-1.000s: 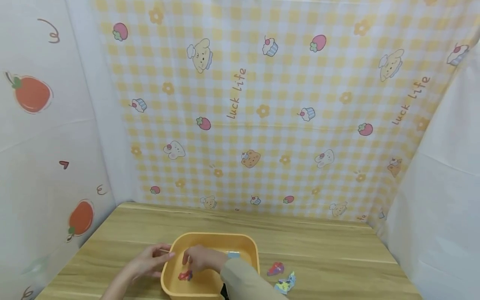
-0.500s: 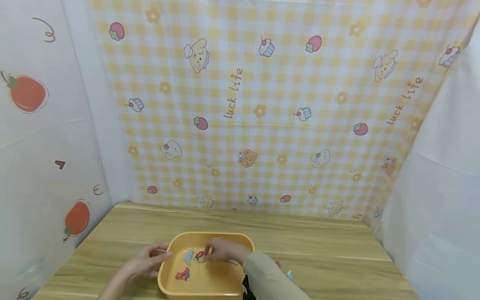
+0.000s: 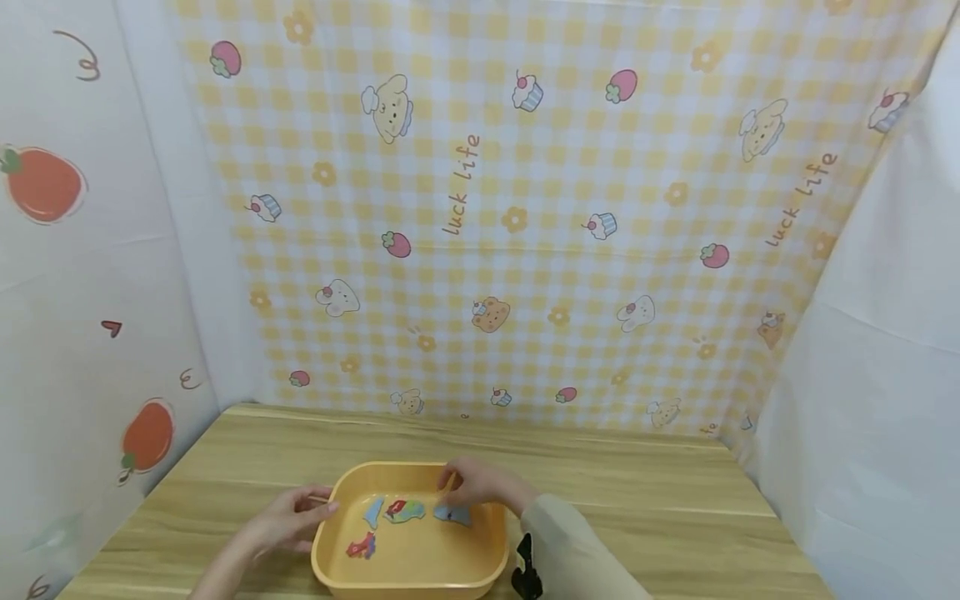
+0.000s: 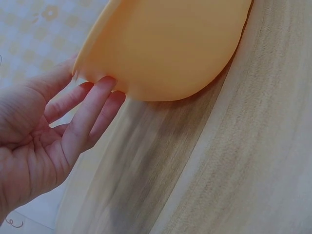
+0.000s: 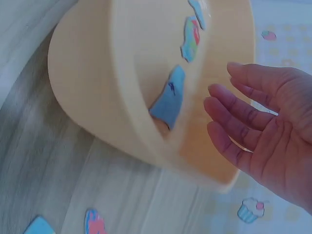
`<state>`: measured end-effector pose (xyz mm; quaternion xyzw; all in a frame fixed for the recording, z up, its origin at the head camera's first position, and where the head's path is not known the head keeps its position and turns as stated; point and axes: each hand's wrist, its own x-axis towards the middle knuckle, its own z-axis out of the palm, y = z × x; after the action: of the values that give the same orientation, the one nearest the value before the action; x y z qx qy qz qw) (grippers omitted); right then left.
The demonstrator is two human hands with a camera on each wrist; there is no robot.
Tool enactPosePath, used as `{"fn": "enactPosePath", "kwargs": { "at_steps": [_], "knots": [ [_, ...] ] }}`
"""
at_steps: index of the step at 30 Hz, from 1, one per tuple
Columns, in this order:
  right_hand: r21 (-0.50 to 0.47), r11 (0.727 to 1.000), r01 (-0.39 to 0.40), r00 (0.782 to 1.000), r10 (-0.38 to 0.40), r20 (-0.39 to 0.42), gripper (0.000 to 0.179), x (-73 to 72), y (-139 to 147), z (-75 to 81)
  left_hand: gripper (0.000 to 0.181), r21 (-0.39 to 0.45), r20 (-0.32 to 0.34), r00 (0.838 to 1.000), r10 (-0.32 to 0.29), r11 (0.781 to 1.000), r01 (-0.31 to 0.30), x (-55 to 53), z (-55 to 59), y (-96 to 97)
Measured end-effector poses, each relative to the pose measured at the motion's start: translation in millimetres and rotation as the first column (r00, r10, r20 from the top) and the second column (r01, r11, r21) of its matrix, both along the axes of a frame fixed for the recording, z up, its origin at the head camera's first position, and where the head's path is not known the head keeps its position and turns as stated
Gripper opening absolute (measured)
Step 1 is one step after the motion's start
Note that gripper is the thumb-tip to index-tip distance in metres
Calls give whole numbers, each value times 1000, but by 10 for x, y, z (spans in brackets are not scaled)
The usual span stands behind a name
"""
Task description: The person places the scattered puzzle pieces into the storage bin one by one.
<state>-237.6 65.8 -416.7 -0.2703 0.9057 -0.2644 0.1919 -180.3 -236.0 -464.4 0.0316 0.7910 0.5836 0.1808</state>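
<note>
A yellow plastic basin point(image 3: 420, 557) stands on the wooden table. My left hand point(image 3: 288, 521) pinches its left rim, thumb at the edge and fingers against the outer wall. Inside lie flat, irregular coloured pieces, like jigsaw pieces: a red and purple one point(image 3: 362, 546), a narrow light-blue one point(image 3: 373, 512), a red and green one point(image 3: 406, 512) and a wider blue one point(image 3: 455, 515). Over the basin's far right part hovers my right hand point(image 3: 480, 483), close to the blue piece. In the right wrist view its fingers are loosely bent and hold nothing.
Beside the basin, the right wrist view shows a pink and blue piece point(image 5: 94, 223) and a light-blue piece point(image 5: 40, 226) on the table; the right sleeve point(image 3: 577, 550) hides them in the head view. A checked cloth point(image 3: 570, 275) hangs behind the table.
My right hand has moved from the basin's left side to its far right, uncovering the light-blue and the red and green pieces. The left hand keeps its hold on the rim.
</note>
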Motion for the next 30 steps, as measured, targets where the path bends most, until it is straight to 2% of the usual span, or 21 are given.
{"fn": "enactPosePath", "kwargs": {
  "at_steps": [5, 11, 16, 23, 27, 30],
  "knots": [
    [-54, 999, 5, 1000, -6, -15, 20, -48, 136, 21, 65, -11, -3, 1000, -14, 1000, 14, -1, 15, 2],
    [-162, 987, -19, 998, 10, -59, 21, -113, 286, 33, 65, -23, 2, 1000, -24, 999, 24, -7, 33, 5],
    [-223, 975, 20, 994, -44, -103, 16, -147, 396, 28, 63, -17, 3, 1000, -24, 1000, 24, -15, 28, 6],
    [-235, 967, 99, 977, -139, -163, 14, -173, 552, -35, 61, -13, -5, 999, -36, 999, 36, -17, 37, 0],
    [-216, 971, 104, 972, -145, -183, 12, -173, 673, -84, 62, -6, 2, 999, -42, 999, 42, -23, 37, -5],
    [-193, 976, 97, 978, -130, -164, 13, -152, 770, -113, 63, -1, 4, 999, -44, 999, 44, -30, 32, -8]
  ]
}}
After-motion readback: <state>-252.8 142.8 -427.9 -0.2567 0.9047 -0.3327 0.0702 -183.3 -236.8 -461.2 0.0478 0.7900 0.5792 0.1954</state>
